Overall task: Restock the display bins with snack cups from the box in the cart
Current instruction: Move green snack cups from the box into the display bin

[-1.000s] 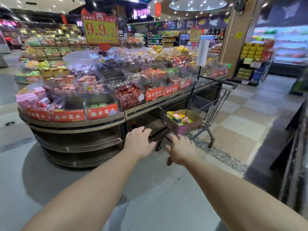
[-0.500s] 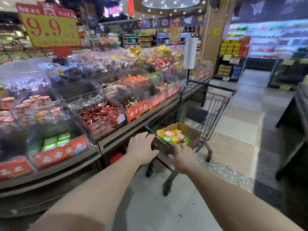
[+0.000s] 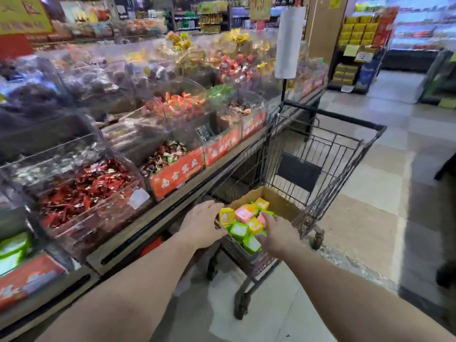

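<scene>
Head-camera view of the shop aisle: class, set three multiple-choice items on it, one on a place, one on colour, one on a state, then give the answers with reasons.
1. Where is the open brown cardboard box of snack cups?
A. On the floor
B. In the black wire shopping cart
C. On the top display bin

2. Which colours show on the square snack cups in the box?
A. Blue and white
B. Black and red
C. Green, yellow and pink

3. How does the right hand lie?
A. Resting on the cups in the box
B. Gripping the cart's far rim
C. Hanging by the person's side

Answers:
1 B: the box sits inside the cart's wire basket.
2 C: green, yellow and pink lids lie mixed in the box.
3 A: its fingers lie over the green cups, while the left hand is at the box's near left corner.
</scene>
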The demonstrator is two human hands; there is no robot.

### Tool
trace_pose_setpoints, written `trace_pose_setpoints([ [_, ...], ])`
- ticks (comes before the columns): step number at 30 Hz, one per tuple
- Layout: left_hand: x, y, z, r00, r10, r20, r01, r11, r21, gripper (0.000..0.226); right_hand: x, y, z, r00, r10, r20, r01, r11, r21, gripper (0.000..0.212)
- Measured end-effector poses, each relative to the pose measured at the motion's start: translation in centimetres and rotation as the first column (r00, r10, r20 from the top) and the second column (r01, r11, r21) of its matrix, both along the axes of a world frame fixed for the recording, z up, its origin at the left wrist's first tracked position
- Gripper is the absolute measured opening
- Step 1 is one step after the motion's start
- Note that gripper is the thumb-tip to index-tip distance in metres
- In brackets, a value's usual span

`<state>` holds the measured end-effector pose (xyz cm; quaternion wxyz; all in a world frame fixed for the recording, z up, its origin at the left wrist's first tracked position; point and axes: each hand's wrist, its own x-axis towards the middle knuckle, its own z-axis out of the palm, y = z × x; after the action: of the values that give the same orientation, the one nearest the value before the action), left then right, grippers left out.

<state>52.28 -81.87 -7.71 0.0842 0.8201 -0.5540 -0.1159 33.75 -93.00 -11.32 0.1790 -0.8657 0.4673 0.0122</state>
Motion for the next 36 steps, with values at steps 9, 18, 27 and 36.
trace_pose_setpoints([
  [9, 7.0, -11.4, -8.0, 0.985, -0.043, -0.168, 0.066, 0.989, 0.133, 0.087, 6.0, -10.6, -5.3, 0.997, 0.011, -0.075, -0.003, 0.994, 0.107, 0.080],
  [18, 12.6, -20.6, -17.7, 0.937, -0.199, -0.286, 0.284, 0.912, 0.295, 0.095, 9.1, -16.2, -12.3, 0.971, -0.103, -0.217, 0.166, 0.942, 0.292, 0.085],
  [27, 12.2, -23.6, -27.3, 0.872, -0.253, -0.418, 0.422, 0.820, 0.386, 0.093, 11.0, -16.8, -22.3, 0.951, -0.147, -0.272, 0.265, 0.840, 0.473, 0.093],
  [36, 11.8, -23.6, -31.7, 0.880, -0.219, -0.421, 0.412, 0.793, 0.449, 0.106, 12.4, -15.0, -28.0, 0.907, -0.174, -0.384, 0.364, 0.784, 0.503, 0.093],
])
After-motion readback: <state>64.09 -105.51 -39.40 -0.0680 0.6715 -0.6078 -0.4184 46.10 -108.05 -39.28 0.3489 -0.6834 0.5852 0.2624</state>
